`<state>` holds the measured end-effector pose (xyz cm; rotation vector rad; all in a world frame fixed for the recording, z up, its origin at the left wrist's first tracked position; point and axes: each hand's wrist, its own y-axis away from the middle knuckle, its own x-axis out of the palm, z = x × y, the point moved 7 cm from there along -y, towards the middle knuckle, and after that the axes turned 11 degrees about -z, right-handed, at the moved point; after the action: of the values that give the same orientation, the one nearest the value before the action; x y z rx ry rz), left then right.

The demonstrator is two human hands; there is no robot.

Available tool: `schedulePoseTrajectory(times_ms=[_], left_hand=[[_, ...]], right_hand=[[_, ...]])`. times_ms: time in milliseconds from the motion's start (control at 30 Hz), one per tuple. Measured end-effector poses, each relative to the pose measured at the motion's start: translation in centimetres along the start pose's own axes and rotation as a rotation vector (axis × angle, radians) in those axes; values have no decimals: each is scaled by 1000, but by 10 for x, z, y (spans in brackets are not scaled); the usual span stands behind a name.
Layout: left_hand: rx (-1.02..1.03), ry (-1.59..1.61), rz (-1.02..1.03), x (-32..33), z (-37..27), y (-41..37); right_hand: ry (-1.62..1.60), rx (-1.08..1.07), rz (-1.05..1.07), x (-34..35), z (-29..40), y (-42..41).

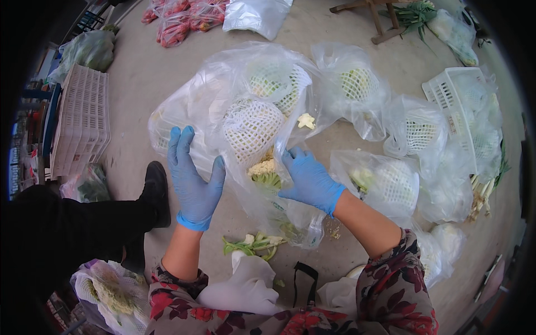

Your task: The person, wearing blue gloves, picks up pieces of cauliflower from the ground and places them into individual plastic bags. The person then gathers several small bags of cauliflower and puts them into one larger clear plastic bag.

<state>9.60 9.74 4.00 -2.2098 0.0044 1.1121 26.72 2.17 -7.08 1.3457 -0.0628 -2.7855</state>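
Note:
A large clear plastic bag [209, 90] lies on the floor, holding cauliflowers in white foam nets [253, 130]. My left hand [194, 180], in a blue glove, is at the bag's near left side, fingers spread, with nothing seen in it. My right hand [310, 180], also gloved, has its fingers bent at the bag's edge; whether they grip the film is not clear. Between my hands a bare cauliflower head [264, 171] shows in the bag. A small cauliflower floret [306, 121] is at the bag's right part.
Bagged cauliflowers [359, 86] and a white plastic crate [450, 96] lie to the right. Stacked white crates [81, 121] stand left. Another person's black shoe [155, 194] is beside my left hand. Leaf trimmings [255, 245] lie near me; bags of red produce [173, 25] and a wooden stool [383, 25] are at the far side.

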Motion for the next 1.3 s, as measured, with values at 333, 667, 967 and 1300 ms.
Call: schedulePoseTrajectory(times_ms=[333, 667, 967, 1300], left_hand=[[251, -559, 1006, 172, 7, -73], [-384, 33, 693, 38, -13, -45], [-671, 193, 514, -114, -32, -81], [-1133, 705, 186, -304, -73, -109]], right_hand=[[274, 167, -257, -28, -20, 20], [-13, 722, 121, -51, -34, 98], [-683, 853, -133, -94, 59, 132], [-772, 837, 2, -187, 260, 180]])
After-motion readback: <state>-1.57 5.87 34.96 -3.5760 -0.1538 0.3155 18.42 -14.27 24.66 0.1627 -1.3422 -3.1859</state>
